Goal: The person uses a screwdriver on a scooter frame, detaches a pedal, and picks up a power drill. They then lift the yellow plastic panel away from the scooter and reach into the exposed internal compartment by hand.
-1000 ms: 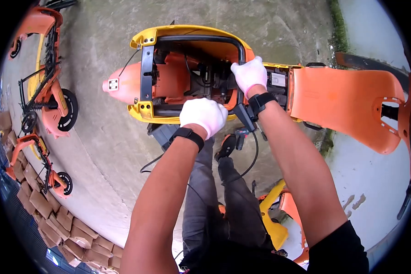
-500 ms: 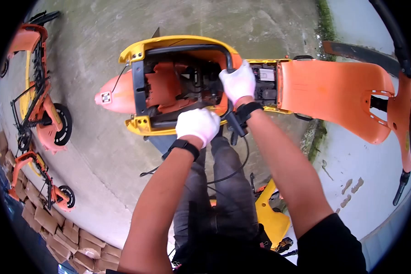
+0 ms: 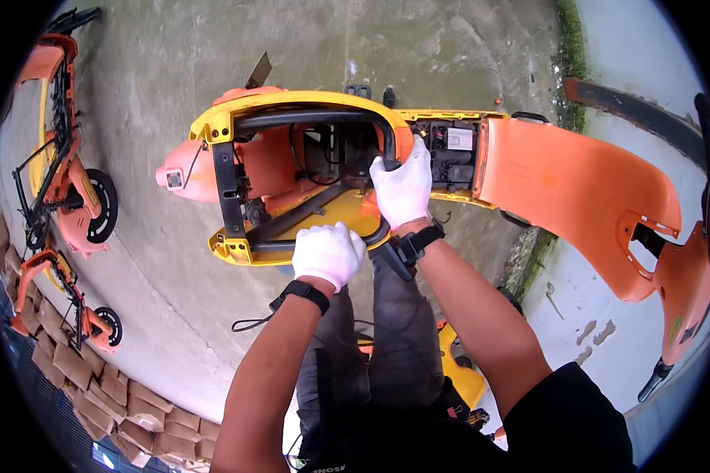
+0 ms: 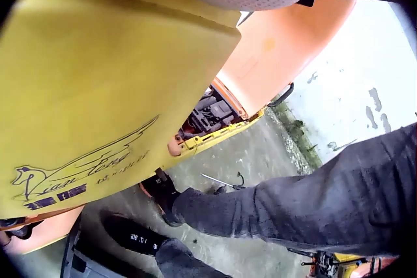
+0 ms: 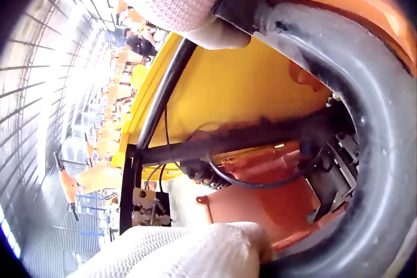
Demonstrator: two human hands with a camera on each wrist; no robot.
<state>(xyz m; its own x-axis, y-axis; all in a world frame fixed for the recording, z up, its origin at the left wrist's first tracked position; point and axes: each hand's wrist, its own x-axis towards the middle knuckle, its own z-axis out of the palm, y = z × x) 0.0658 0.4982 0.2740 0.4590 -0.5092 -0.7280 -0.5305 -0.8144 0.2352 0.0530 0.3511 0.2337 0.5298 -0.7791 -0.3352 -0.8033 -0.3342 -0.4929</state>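
Both gloved hands grip the yellow-panelled rear frame of an orange electric scooter, which has a black tube (image 3: 315,118) looped round its top. My left hand (image 3: 330,254) is curled over the near side rail. My right hand (image 3: 402,185) holds the tube's rounded end beside the scooter's open middle; the right wrist view shows this thick black bend (image 5: 371,115) up close. The near yellow side panel (image 4: 111,76) carries printed lettering on its outer face. Its inner face shows through the opening, along with the orange rear fender (image 3: 276,169).
An orange front cover (image 3: 576,173) lies to the right of the exposed compartment (image 3: 454,154). Other scooters (image 3: 79,181) stand at the left, near stacked cardboard boxes (image 3: 126,410). A yellow scooter part (image 3: 461,366) is by the person's legs. A dark bar (image 3: 639,110) lies far right.
The rear frame has come toward the person and tilted, with both hands staying on it. More of the near panel's yellow inner face shows now. The head view has shifted too.
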